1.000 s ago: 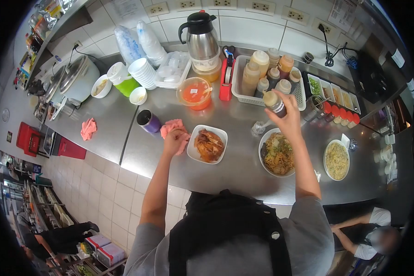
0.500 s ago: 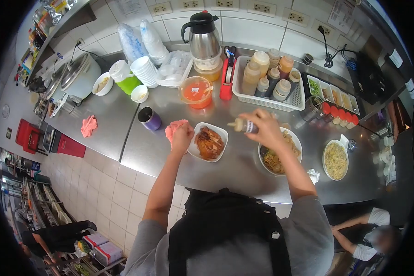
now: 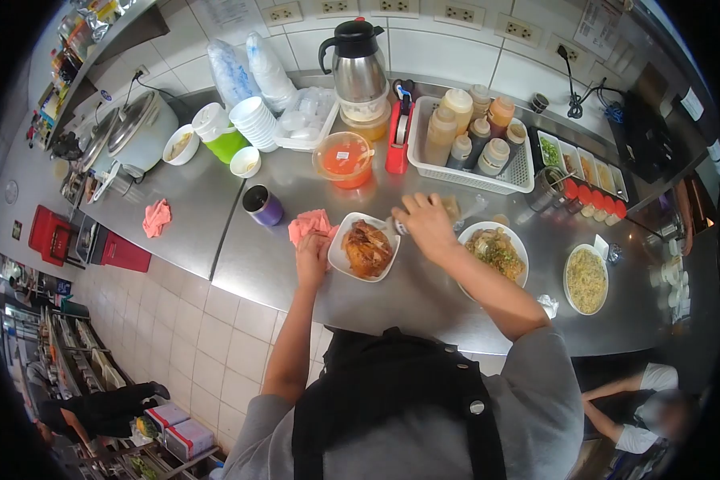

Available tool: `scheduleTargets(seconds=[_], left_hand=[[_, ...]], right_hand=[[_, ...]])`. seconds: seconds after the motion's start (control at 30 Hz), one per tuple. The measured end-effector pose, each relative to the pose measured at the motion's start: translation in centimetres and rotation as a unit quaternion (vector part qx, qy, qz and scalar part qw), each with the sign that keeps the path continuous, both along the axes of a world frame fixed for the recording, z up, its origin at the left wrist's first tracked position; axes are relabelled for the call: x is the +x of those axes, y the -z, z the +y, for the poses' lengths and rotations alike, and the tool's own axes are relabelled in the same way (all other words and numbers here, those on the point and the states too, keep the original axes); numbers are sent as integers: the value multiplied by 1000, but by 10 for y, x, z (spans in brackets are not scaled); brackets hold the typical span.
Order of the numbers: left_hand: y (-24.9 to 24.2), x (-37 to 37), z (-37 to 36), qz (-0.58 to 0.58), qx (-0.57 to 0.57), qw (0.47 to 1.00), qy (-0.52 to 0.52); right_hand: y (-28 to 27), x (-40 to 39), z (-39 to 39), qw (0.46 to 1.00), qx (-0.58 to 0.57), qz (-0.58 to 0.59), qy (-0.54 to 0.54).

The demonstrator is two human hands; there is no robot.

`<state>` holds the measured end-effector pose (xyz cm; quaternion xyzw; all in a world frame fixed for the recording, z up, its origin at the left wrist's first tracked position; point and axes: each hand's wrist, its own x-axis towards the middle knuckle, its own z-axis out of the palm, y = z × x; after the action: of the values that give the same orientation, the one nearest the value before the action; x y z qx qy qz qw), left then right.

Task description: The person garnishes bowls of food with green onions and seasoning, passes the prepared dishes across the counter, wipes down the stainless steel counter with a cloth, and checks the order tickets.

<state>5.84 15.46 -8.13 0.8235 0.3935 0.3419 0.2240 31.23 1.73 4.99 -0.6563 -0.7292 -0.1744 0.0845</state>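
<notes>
My right hand (image 3: 426, 226) grips a dark squeeze bottle (image 3: 398, 227), mostly hidden by the fingers. It is tipped over the right edge of a white square plate (image 3: 335, 240) of browned chicken (image 3: 366, 250). My left hand (image 3: 312, 253) is curled against the plate's left rim, just below a pink cloth (image 3: 308, 223). To the right stands a white bowl (image 3: 522, 260) of noodles with greens.
A plate of plain noodles (image 3: 586, 279) sits further right. Behind are a basket of sauce bottles (image 3: 520, 172), a red sauce tub (image 3: 344, 160), a thermos (image 3: 358, 64), a purple cup (image 3: 262, 206) and a rice cooker (image 3: 140, 132). Another person (image 3: 644, 404) stands at the lower right.
My right hand carried the bottle from above the noodle bowl leftward and down to the chicken plate. My left hand left the pink cloth and came to the plate's left rim.
</notes>
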Motion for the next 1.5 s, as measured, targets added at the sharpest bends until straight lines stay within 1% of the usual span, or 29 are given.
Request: scheduleTargets(seconds=[0.1, 0.17, 0.23, 0.3, 0.37, 0.47, 0.5, 0.53, 0.57, 0.67, 0.73, 0.77, 0.83, 0.87, 0.9, 0.93, 0.97, 1.0, 1.03, 1.07, 1.1, 1.13, 1.2, 1.23, 1.3, 1.33, 1.37, 1.43, 1.5], left_hand=[[1, 1, -1, -21, -16, 1000, -10], [5, 4, 1, -24, -12, 1000, -14], [8, 5, 0, -26, -9, 999, -17], [6, 4, 1, -10, -21, 1000, -16], [7, 3, 1, -16, -2, 1000, -2], [2, 1, -1, -24, 22, 999, 14], [1, 2, -2, -26, 27, 999, 18], [-1, 3, -2, -30, 26, 999, 22], [-2, 3, -2, -37, 19, 999, 31], [0, 2, -2, -56, -16, 997, 53], [-4, 0, -2, -68, -38, 995, 59], [-10, 0, -6, -72, -59, 995, 44], [-23, 0, -16, -76, -79, 994, 23], [-28, 2, -23, -45, -10, 999, -6], [-32, 4, -29, -15, 57, 998, -35], [-29, 5, -33, -15, 57, 998, -37], [-25, 6, -36, -18, 11, 999, -38], [-22, 5, -39, -21, -35, 998, -39], [-21, 4, -43, -20, -35, 998, -42], [-21, 4, -46, -17, -94, 994, -45], [-20, 3, -48, -14, -151, 987, -46], [-16, 1, -50, -13, -150, 988, -46], [-2, -1, -56, -63, -261, 963, -8], [-1, -1, -60, -62, -263, 963, -1], [1, 0, -68, -160, -390, 906, 36], [-1, -1, -70, -158, -411, 896, 59], [-2, 1, -75, -155, -413, 895, 69], [-5, 6, -82, -228, -469, 852, 43], [-6, 6, -83, -225, -477, 847, 66]], right_hand=[[4, 1, -12, 999, -45, -20, 4], [-1, -12, -23, 997, -71, -5, -42], [1, -16, -23, 998, -50, -24, -36], [-1, -11, -15, 999, -16, 27, 26], [0, 0, -18, 998, -27, 28, 52], [-1, 19, -35, 960, -160, 217, 77], [-3, 26, -39, 960, -159, 214, 80], [-8, 34, -42, 891, -163, 413, 93], [-12, 43, -47, 783, -157, 594, 103], [-60, 76, -59, 727, -101, 655, 181], [-41, 120, -55, 816, 119, 536, 181], [-52, 131, -52, 799, 185, 560, 119], [-72, 152, -53, 848, 221, 429, 218], [-58, 169, -47, 836, 306, 404, 210], [-43, 183, -42, 836, 306, 405, 208], [-30, 196, -39, 830, 313, 364, 284], [-18, 207, -36, 818, 318, 320, 356], [-7, 215, -34, 819, 318, 321, 354], [5, 222, -32, 801, 275, 351, 400], [19, 230, -30, 777, 231, 380, 445], [32, 237, -28, 777, 232, 381, 444], [48, 246, -27, 782, 221, 382, 440], [77, 262, -27, 793, 198, 371, 441], [79, 264, -29, 791, 199, 369, 447], [84, 269, -35, 833, 202, 358, 371], [72, 263, -42, 837, 162, 354, 384], [66, 256, -51, 845, 173, 347, 369], [44, 229, -73, 849, 178, 353, 349], [39, 205, -104, 844, 195, 407, 288]])
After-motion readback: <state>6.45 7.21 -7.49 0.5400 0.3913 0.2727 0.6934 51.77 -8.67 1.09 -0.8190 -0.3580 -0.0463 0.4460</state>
